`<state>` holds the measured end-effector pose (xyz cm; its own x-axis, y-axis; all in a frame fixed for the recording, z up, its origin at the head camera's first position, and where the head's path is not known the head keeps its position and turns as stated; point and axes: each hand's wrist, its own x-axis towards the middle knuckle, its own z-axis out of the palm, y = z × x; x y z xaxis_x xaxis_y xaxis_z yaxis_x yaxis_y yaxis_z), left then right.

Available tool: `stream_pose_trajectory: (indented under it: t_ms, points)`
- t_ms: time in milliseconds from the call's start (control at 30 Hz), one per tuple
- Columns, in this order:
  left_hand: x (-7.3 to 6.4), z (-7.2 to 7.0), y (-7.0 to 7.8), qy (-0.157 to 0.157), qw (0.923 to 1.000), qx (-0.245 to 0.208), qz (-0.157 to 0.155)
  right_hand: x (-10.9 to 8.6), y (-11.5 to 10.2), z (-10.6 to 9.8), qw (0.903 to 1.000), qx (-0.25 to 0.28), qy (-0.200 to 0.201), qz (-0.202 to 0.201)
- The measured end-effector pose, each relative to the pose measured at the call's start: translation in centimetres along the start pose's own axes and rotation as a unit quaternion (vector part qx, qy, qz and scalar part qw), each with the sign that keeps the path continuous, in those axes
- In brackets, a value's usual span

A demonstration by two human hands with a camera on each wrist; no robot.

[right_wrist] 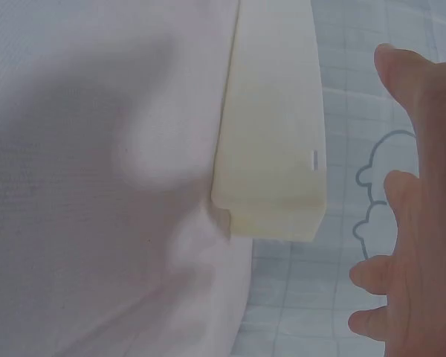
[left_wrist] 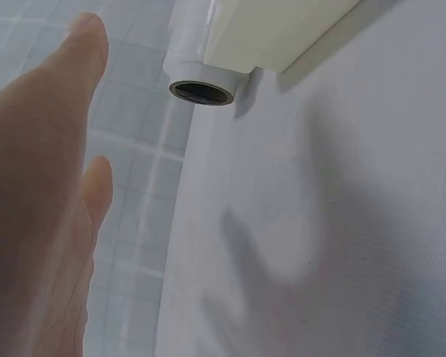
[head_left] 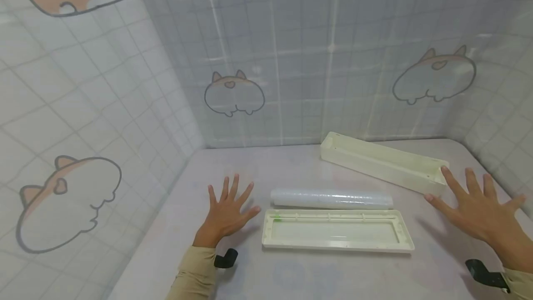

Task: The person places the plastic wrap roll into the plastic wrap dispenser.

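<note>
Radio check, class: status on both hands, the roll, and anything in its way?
Left hand, right hand: empty, fingers spread. Roll lying ungripped. Shallow tray close in front; long box behind.

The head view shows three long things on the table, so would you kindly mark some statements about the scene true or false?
1. The glossy white cylindrical roll lies between the long cream plastic box and the shallow cream rectangular plastic tray. True.
2. The left hand and the right hand both have spread fingers. True.
3. The right hand grips the tray. False: it holds nothing.
4. The box is closed on top. False: its top is open.
5. The left wrist view shows a hollow roll end. True.
6. The tray's green mark is at its right end. False: it is near the left end.
</note>
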<state>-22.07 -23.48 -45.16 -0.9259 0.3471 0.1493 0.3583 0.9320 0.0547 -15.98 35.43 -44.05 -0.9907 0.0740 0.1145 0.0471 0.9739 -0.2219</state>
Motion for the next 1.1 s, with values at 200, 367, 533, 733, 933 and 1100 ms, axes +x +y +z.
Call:
stream_pose_trajectory:
  t_ms: [200, 367, 533, 733, 933, 1100]
  points:
    - [0.1, -0.2, 0.0, 0.007, 1.0, 0.003, 0.002, -0.1, -0.4, -0.1, 1.0, 0.001, 0.004, -0.002]
    - [0.0, -0.3, 0.0, 0.006, 1.0, 0.004, 0.005, -0.4, -0.8, 0.0, 1.0, 0.003, -0.002, -0.004]
    - [-0.1, -0.3, 0.1, 0.013, 0.9998, 0.007, 0.011, -0.5, -1.1, 0.3, 1.0, 0.001, 0.001, 0.006]
    - [0.1, -0.2, 0.2, 0.001, 1.0, -0.001, 0.005, -0.6, -1.2, 0.8, 0.9998, 0.02, 0.007, -0.002]
    - [0.7, -0.1, 0.6, 0.016, 0.9995, -0.027, 0.001, -0.6, -1.3, 1.4, 0.9986, 0.048, 0.024, -0.004]
    - [1.7, -0.4, 1.1, 0.028, 0.9979, -0.058, 0.001, 0.1, -1.0, 1.7, 0.9944, 0.09, 0.051, -0.022]
